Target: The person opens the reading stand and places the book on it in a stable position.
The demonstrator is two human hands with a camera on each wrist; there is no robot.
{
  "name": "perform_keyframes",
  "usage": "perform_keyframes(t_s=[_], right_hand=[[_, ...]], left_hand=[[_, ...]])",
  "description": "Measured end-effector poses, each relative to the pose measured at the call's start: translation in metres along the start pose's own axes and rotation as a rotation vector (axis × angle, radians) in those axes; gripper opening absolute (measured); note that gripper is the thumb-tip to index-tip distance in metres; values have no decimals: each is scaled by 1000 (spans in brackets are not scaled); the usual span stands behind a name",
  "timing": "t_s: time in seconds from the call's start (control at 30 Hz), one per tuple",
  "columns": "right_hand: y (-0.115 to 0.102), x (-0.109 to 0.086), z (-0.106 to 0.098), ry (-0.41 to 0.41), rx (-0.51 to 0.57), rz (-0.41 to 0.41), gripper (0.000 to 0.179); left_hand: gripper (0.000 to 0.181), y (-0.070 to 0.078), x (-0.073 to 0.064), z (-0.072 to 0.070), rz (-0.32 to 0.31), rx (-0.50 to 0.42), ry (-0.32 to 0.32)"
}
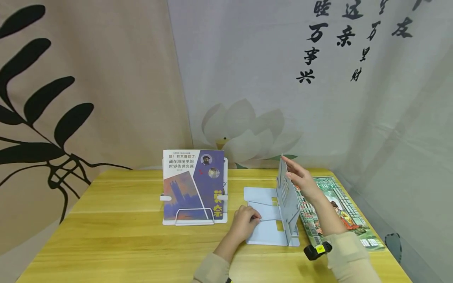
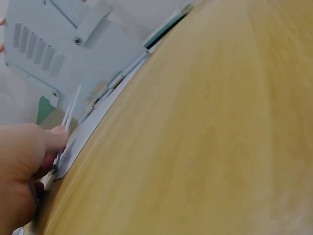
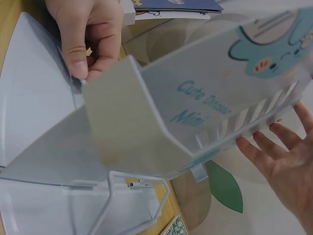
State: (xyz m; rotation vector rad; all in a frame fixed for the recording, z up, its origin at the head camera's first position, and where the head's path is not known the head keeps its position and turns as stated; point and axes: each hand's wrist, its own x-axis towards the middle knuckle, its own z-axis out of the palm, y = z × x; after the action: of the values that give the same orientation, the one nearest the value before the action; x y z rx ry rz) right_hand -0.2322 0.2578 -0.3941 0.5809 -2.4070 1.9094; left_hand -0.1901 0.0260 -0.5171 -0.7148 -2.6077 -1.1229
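Observation:
A pale metal book stand [image 1: 288, 200] stands on the table, its panel raised from a flat base [image 1: 263, 232]. My left hand [image 1: 244, 222] is low over the base and pinches a thin wire support [image 2: 71, 108] between thumb and finger. My right hand [image 1: 302, 179] touches the panel's upper edge. In the right wrist view, its fingers [image 3: 281, 142] are extended along the slotted edge. That view also shows the panel's face with a blue cartoon dinosaur [image 3: 274, 54] and a wire book rest [image 3: 139, 175] below.
At the left, a second white stand [image 1: 225, 173] holds a purple and white book [image 1: 209, 184] upright. A green illustrated book [image 1: 339, 212] lies flat at the right, partly behind the raised panel and right arm. A printed curtain [image 1: 247, 78] hangs behind the table.

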Motion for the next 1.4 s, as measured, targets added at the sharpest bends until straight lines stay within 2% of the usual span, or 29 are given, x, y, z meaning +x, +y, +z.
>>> perform_keyframes(t_s=[0.27, 0.37, 0.87, 1.13, 1.4], right_hand=[[-1, 0, 3, -1, 13, 0, 54], [0, 0, 4, -3, 10, -6, 54], [-1, 15, 37, -8, -79, -78, 52], [-5, 18, 52, -36, -191, -54, 52], [-2, 20, 58, -39, -211, -58, 52]], left_hand=[[6, -6, -1, -5, -23, -229, -14], [6, -7, -1, -5, -33, -282, -24], [7, -9, -2, -6, -38, -348, -28], [8, -8, -2, -5, 12, -322, -24], [7, -8, -5, -6, -14, -368, -26]])
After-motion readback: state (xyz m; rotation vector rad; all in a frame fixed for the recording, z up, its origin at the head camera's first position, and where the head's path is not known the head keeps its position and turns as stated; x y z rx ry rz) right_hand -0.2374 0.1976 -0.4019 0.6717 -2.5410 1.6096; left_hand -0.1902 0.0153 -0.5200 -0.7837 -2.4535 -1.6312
